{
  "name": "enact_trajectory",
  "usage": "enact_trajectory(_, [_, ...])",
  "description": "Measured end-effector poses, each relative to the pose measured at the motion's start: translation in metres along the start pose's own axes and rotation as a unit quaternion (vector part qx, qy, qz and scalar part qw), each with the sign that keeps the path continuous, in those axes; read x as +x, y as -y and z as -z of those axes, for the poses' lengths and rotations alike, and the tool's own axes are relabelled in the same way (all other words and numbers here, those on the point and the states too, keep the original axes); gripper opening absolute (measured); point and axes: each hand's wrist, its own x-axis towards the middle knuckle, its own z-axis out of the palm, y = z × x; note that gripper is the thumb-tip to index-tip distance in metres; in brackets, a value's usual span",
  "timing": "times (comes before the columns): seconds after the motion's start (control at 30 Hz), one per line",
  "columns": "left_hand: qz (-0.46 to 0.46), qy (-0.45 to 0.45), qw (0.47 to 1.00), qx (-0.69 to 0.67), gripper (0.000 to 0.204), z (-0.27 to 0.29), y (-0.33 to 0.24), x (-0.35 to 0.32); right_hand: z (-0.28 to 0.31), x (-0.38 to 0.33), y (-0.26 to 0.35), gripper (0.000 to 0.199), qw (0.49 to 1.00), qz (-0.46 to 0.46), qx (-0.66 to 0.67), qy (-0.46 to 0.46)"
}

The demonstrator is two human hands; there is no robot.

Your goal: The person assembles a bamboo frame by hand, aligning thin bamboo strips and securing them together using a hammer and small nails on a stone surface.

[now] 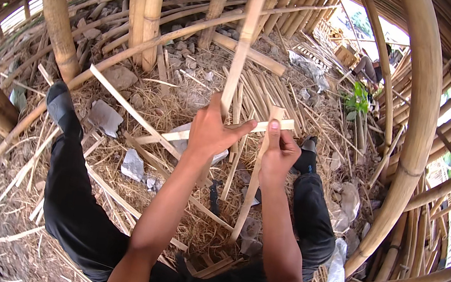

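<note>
My left hand (pixel 210 131) is closed around a long, pale bamboo slat (pixel 245 44) that points up and away from me. Its thumb reaches right along a shorter crosswise bamboo strip (pixel 251 126). My right hand (pixel 279 160) pinches the right end of that strip against a second bamboo slat (pixel 251 189), its thumb pressed on top where the two cross. This second slat runs down toward my lap. My left palm and fingers hide part of the long slat and the crosswise strip.
Bamboo shavings and loose strips (pixel 130 108) litter the ground between my outstretched legs. A dark narrow object (pixel 214 197) lies below my hands. Thick bamboo poles (pixel 414 141) rise around me. A green plant (pixel 357 100) and another person (pixel 369 68) are at the far right.
</note>
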Motion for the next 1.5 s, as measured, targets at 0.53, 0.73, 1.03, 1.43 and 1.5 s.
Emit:
enact_trajectory(0.53, [-0.146,0.211,0.963,-0.08,0.024,-0.049,0.06,-0.013,-0.007,-0.005,-0.067,0.031,0.994,-0.102,0.01,0.029])
enact_trajectory(0.73, [-0.166,0.207,0.963,-0.054,0.028,-0.047,0.051,0.007,-0.02,0.017,-0.066,0.03,0.985,-0.155,0.065,0.04])
enact_trajectory(1.03, [-0.078,0.299,0.949,0.058,0.021,-0.069,0.142,0.012,-0.046,0.003,-0.154,0.03,0.925,-0.363,0.098,0.047])
enact_trajectory(1.43, [0.18,0.269,0.941,0.102,0.024,-0.096,0.218,-0.046,-0.053,-0.038,-0.264,0.031,0.823,-0.567,-0.009,0.046])
enact_trajectory(1.5, [0.154,0.272,0.939,0.146,0.025,-0.095,0.208,-0.042,-0.052,-0.041,-0.266,0.03,0.807,-0.589,0.0,0.037])
